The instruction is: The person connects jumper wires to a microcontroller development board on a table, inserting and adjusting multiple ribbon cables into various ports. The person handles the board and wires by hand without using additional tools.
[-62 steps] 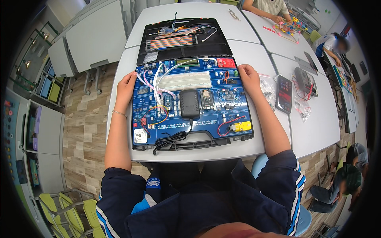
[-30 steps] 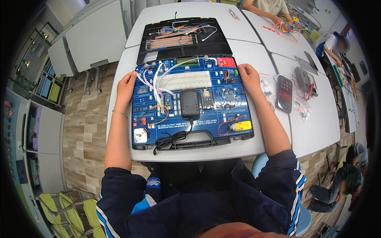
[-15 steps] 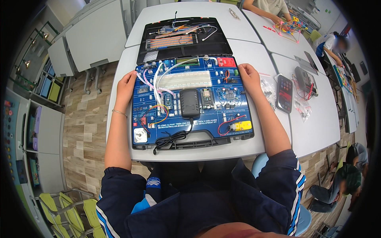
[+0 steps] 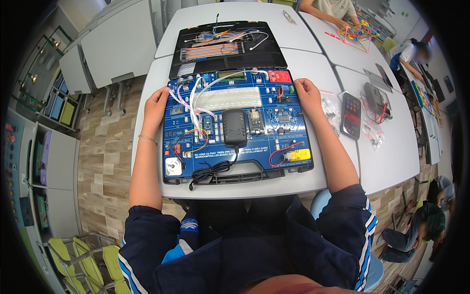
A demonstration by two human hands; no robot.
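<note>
An open black case holding a blue electronics training board (image 4: 171,132) lies before me on the white table. My left hand (image 4: 156,104) is closed on its left edge, and my right hand (image 4: 308,95) grips the upper right edge. A black power adapter (image 4: 234,126) rests on the board, its cable (image 4: 210,171) bundled by the case handle. Above it sits a white breadboard (image 4: 227,97). White wires (image 4: 196,98) loop across the left half. At the lower right is a yellow gear motor (image 4: 297,155). The raised lid (image 4: 254,54) contains ribbon jumper wires (image 4: 210,51).
To the right lie a smartphone (image 4: 351,115), a multimeter (image 4: 378,100) with red leads, and small bags of parts (image 4: 376,137). Across the table, another person's hands (image 4: 341,25) work on a colourful stick model (image 4: 361,36). Green chairs (image 4: 88,259) stand at the lower left.
</note>
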